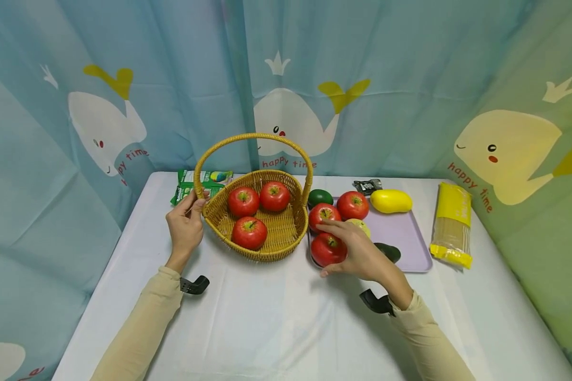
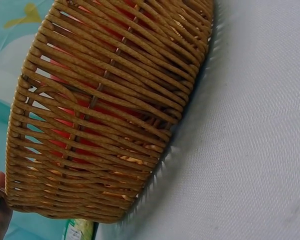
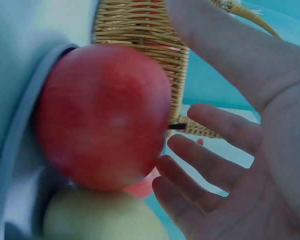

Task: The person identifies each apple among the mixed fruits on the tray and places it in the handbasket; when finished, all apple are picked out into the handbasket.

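Note:
A wicker basket (image 1: 278, 256) with a tall arched handle holds three red apples (image 1: 250, 233). My left hand (image 1: 185, 225) grips the foot of that handle at the basket's left end. Over the front left corner of the lilac tray (image 1: 414, 254), my right hand (image 1: 362, 253) hovers with fingers spread around a red apple (image 1: 328, 250). In the right wrist view this apple (image 3: 105, 115) shows its stem toward the extended fingers (image 3: 210, 165), with a gap before the palm. Behind it on the tray are two more red apples (image 1: 352, 205), and a pale green fruit (image 1: 359, 225) is partly hidden by the hand.
A yellow oval fruit (image 1: 391, 201), a dark green oval one (image 1: 320, 197) and a dark green item (image 1: 389, 252) lie on or at the tray. Around it are a small black packet (image 1: 368, 185), a yellow noodle-like packet (image 1: 452, 226) and a green packet (image 1: 190, 180). Curtains stand behind the table.

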Motion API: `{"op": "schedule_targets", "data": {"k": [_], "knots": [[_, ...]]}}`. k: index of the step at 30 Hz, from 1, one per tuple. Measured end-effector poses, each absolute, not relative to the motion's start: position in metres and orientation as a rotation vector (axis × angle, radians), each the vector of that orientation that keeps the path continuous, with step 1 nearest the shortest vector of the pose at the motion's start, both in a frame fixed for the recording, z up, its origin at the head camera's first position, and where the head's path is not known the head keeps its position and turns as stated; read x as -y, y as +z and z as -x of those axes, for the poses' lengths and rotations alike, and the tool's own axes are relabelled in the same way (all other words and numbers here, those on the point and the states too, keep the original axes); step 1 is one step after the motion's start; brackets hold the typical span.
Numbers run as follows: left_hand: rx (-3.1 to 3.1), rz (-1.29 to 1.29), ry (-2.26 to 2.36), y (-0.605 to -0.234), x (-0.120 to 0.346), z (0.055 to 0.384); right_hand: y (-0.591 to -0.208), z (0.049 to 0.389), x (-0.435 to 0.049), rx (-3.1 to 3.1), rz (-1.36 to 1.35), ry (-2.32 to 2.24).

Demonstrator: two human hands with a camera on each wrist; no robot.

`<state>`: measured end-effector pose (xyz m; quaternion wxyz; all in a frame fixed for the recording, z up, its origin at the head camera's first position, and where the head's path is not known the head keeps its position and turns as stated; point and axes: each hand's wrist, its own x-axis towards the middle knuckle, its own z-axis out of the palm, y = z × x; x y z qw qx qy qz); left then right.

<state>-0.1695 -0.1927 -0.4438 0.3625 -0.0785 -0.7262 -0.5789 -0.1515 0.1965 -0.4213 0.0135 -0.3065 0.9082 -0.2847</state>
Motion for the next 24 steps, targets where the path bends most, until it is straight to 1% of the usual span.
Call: {"op": "schedule_targets", "data": {"k": [9, 24], "knots": [[1.871, 0.182, -1.506, -0.471, 0.204, 0.186, -0.431, 0.146, -0.207, -2.914, 0.964, -0.857], [1.842, 0.228, -1.567, -0.474, 0.207, 0.186, -0.44, 0.144, -0.208, -2.956, 0.933, -0.758]]}}
